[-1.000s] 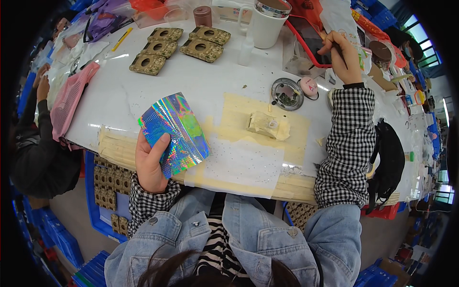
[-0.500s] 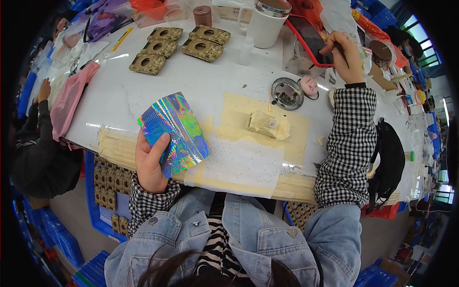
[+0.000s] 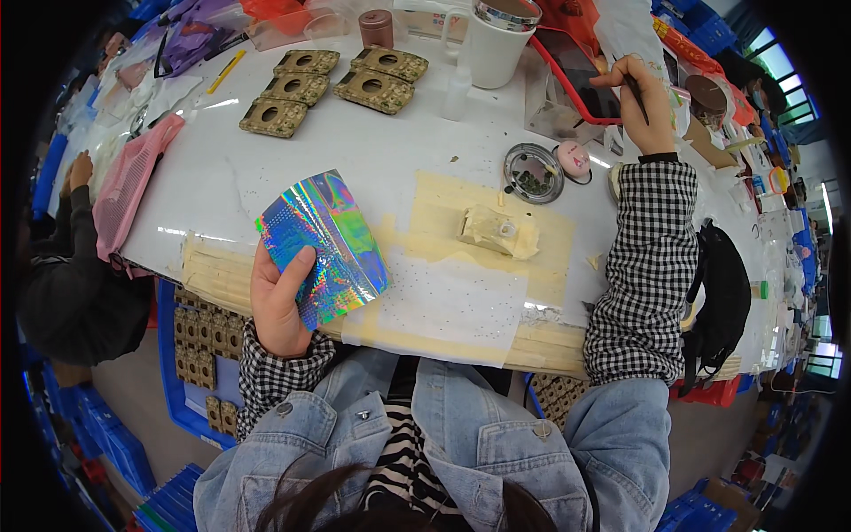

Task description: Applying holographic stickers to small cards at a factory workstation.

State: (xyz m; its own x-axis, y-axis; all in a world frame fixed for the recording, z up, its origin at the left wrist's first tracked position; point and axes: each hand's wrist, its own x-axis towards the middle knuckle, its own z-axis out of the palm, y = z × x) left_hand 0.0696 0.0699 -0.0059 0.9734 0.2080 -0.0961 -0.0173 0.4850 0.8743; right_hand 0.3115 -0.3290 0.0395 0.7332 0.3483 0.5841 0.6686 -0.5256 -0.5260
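Pinching a holographic pouch [image 3: 341, 232], I have my left grip [image 3: 281, 301] narrowed. My right grip [image 3: 654, 117] holds a slim dark stick [image 3: 637, 97].

Coloured lettering on pale box [image 3: 420, 24] at table's [image 3: 204, 168] far edge, beside white mug [image 3: 495, 53]. Small reddish print on white plastic bag [image 3: 628, 35] toward far right corner, too small to make out. Tiny marks on pink round object [image 3: 574, 160], right half of table, unreadable. White label [image 3: 210, 442] on blue tray [image 3: 167, 355] below near edge, illegible.
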